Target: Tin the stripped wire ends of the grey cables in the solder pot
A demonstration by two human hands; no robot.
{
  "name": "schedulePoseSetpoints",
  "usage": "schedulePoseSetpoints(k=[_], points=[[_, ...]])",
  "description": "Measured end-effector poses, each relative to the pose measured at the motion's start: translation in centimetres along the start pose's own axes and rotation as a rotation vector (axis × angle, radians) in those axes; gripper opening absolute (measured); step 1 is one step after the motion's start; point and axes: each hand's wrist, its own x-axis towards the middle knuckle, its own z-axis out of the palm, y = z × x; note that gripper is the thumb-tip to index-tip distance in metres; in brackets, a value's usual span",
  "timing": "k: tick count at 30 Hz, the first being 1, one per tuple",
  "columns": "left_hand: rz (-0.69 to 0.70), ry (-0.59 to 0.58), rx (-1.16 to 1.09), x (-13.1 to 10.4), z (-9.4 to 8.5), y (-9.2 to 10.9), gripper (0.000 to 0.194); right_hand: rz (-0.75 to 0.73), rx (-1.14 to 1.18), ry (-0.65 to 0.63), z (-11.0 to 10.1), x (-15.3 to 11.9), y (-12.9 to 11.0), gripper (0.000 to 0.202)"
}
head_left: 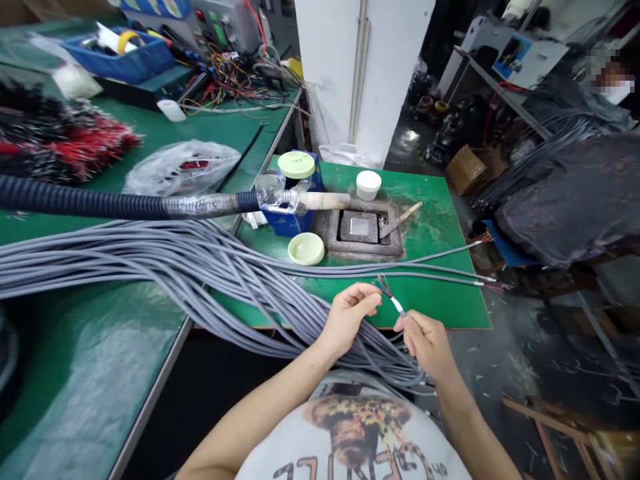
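Note:
My right hand [425, 340] is closed around the end of a grey multi-core cable [403, 313], just below its white sleeve [397, 304]. Thin coloured wires [384, 286] fan out of that sleeve towards my left hand [350, 315]. The fingers of my left hand are pinched together right beside the wires; whether a strand is between them I cannot make out. Under and behind both hands runs a thick bundle of grey cables [240, 267]. Several cable ends [483, 283] with bared wires lie past the board's right edge.
On the green board [440, 220] sits a square pot [363, 228] of shiny metal, with a flat stick [403, 219] across it. Nearby are a pale green lid [306, 249], a white tub [369, 185] and a ribbed hose [125, 202]. A person [575, 180] is at the right.

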Motion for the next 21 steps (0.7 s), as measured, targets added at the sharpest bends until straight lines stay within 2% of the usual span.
schedulePoseSetpoints(k=[16, 21], points=[[0.055, 0.046, 0.067, -0.18, 0.12, 0.3, 0.02, -0.025, -0.073, 0.017, 0.59, -0.44, -0.36, 0.035], [0.053, 0.051, 0.033, -0.26, -0.02, -0.21, 0.021, -0.034, -0.095, 0.039, 0.83, -0.52, -0.11, 0.036]])
